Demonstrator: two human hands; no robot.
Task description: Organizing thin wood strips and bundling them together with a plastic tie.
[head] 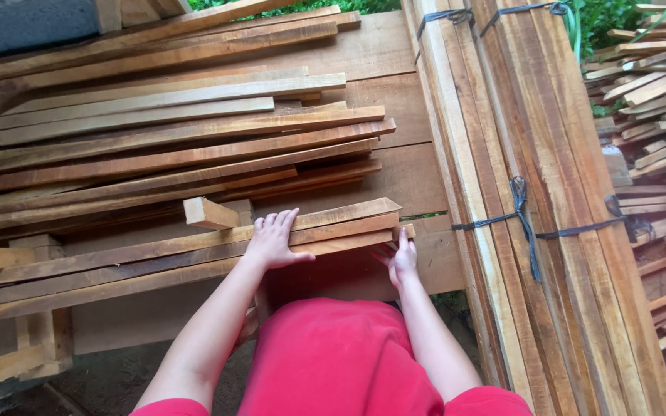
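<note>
A few long wooden slats lie side by side in front of me, running from the left to the middle. My left hand rests flat on top of them near their right end, fingers spread. My right hand presses against the cut ends of the same slats from the right, fingers upright. A short wooden block sticks up just behind the slats, to the left of my left hand.
A loose heap of long slats lies behind on wide boards. Tied bundles of slats, bound with dark straps, run along the right. More scattered slats lie at the far right. My red clothing fills the bottom.
</note>
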